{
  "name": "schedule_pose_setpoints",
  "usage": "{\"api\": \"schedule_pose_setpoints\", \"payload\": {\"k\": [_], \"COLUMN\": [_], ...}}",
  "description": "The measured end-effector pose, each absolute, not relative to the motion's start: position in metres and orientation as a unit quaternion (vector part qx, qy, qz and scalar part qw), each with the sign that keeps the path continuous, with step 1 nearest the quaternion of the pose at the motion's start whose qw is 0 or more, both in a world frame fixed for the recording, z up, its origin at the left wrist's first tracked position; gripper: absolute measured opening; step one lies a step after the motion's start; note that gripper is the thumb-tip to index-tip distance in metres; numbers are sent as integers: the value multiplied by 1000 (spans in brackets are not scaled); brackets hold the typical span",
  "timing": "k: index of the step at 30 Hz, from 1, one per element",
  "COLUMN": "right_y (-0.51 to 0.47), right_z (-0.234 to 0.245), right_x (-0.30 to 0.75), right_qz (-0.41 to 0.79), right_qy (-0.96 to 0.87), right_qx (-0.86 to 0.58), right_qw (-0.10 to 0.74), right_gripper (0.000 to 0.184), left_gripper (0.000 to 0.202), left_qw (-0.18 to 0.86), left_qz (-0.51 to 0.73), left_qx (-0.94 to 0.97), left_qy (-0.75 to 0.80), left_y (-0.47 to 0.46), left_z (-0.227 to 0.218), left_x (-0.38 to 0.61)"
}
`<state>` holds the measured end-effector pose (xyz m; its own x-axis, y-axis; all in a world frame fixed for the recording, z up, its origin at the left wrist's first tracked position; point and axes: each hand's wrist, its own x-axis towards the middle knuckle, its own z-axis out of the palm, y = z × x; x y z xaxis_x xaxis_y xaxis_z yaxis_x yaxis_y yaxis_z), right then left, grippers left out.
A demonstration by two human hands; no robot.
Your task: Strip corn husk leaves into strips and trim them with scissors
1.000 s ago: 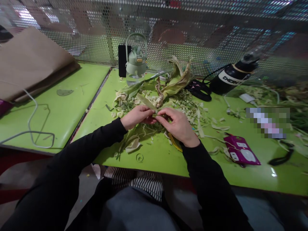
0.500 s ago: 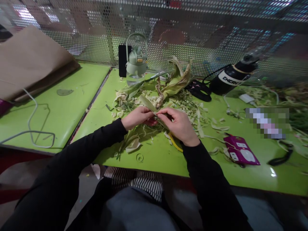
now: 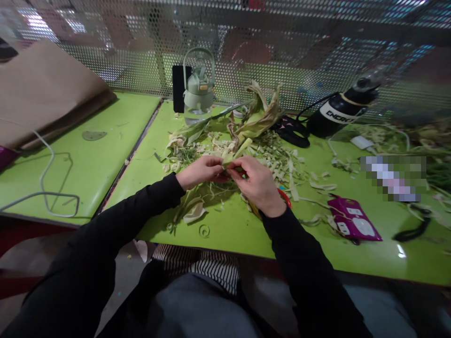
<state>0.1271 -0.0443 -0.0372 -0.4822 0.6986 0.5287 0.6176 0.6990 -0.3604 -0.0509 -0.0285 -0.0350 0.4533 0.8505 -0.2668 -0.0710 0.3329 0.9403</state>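
Observation:
Both my hands meet over the green table [image 3: 225,230], pinching one pale green husk strip [image 3: 242,149] that sticks up and away between them. My left hand [image 3: 199,171] is closed on its near end, and my right hand [image 3: 256,184] is closed on it from the right. Under my right wrist lies a tool with red and yellow handles [image 3: 283,197], mostly hidden. A heap of dry corn husks [image 3: 259,117] and cut husk scraps [image 3: 278,157] lies just beyond my hands.
A pale green water jug [image 3: 199,89] and a black phone [image 3: 178,88] stand at the perforated back wall. A black bottle [image 3: 340,112] lies at the right, a magenta packet [image 3: 352,219] near it. Brown paper [image 3: 45,89] and a white cable [image 3: 45,173] are on the left table.
The husk strip, pointing up and left before, now points up and right. My right hand has rolled a little, and the red handle shows beside my wrist.

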Motion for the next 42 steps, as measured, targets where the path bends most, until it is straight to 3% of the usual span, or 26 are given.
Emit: {"api": "schedule_pose_setpoints", "payload": {"k": [15,34,42], "right_y": [-39,-41,-36], "right_z": [-36,-45,-44], "right_x": [130,127,132], "right_qz": [101,42,93], "right_qy": [-861,-835,-864], "right_qx": [-386,-439,-415], "right_qw": [317,329,270], "right_gripper": [8,9,15], "left_gripper": [18,10,11], "left_qw": [761,644,576], "left_qz": [263,257,271], "left_qx": [488,627,684], "left_qy": [336,356,358], "left_y": [-15,-17,-14], "left_z": [-42,-44,-54], "left_x": [-67,-63,-62]}}
